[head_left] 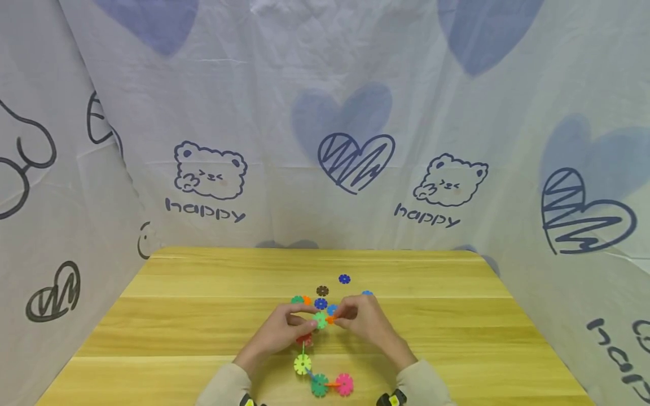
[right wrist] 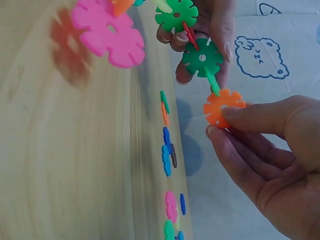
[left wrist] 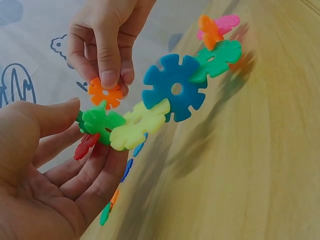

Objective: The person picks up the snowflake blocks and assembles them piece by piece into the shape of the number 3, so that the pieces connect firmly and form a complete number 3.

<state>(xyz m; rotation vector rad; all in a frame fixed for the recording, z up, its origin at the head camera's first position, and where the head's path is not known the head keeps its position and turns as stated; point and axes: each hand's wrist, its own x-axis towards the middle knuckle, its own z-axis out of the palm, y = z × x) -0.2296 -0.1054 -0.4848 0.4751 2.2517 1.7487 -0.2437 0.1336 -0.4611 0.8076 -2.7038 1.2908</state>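
Observation:
My left hand holds a chain of slotted plastic discs by a green disc near its upper end, with a red disc beside the fingers. From there the chain hangs through a yellow disc, a blue disc and a teal-green disc to a pink disc. My right hand pinches an orange disc between thumb and fingers. Its edge meets a light green disc at the chain's end; how deep the slots sit cannot be told.
Loose discs lie on the wooden table beyond the hands: a dark blue disc, a brown disc, a blue disc and several others, partly behind the fingers. A printed white cloth hangs around the table.

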